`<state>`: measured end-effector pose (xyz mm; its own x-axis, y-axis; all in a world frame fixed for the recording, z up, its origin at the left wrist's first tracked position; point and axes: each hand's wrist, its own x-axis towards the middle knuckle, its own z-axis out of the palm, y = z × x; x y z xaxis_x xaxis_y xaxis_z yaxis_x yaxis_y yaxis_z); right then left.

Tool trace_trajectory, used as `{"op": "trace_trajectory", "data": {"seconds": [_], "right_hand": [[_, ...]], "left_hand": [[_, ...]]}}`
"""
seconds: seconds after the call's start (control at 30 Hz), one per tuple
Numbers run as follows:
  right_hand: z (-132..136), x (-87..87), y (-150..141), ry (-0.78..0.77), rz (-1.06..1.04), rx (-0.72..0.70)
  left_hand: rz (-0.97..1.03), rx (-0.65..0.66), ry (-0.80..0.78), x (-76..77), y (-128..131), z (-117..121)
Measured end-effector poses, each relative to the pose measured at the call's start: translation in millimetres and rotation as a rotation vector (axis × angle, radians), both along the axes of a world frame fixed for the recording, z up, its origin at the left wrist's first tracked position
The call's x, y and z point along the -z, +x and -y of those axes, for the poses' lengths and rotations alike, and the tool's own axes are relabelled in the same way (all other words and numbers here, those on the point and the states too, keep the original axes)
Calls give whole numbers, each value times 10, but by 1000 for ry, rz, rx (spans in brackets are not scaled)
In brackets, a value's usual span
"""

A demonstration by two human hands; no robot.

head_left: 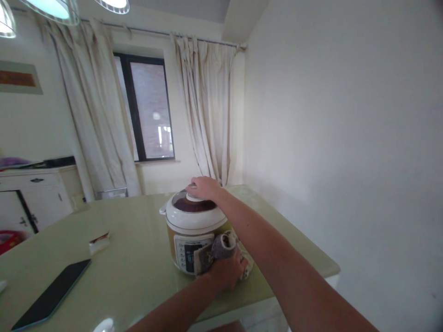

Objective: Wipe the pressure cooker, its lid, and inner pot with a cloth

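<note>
White and gold cooker [194, 219], plain pale green tabletop [138, 240], cream curtains [211, 101].

The cooker [197, 222] is squat and round, with a gold-brown body, a white lid with a dark reddish top and pale knob, and a front panel with a dark display; it stands upright, lid on, on the pale green table [134, 235]. The cloth [222, 246], grey with cream parts, is bunched and partly curled against the cooker's lower front, toward its right side.
</note>
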<state>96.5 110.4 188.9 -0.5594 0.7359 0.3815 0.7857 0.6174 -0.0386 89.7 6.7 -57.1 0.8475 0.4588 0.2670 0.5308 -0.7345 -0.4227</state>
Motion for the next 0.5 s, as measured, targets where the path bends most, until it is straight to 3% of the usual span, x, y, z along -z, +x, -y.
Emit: {"op": "trace_trajectory", "data": {"seconds": [0.1,0.2,0.37,0.5], "right_hand": [[-23,120,0,68,-74,0],[-42,123,32,26,-92,-46],[-103,-23,77,-176,-89,-142],[-236,-47,57,-251,-103,-199]], "left_hand": [[-77,-11,59,-155,-101,60],[-58,11,160,-521,-365,161],[205,81,264,-1155,-1058,241],[596,-196,201,-1505,-1497,117]]}}
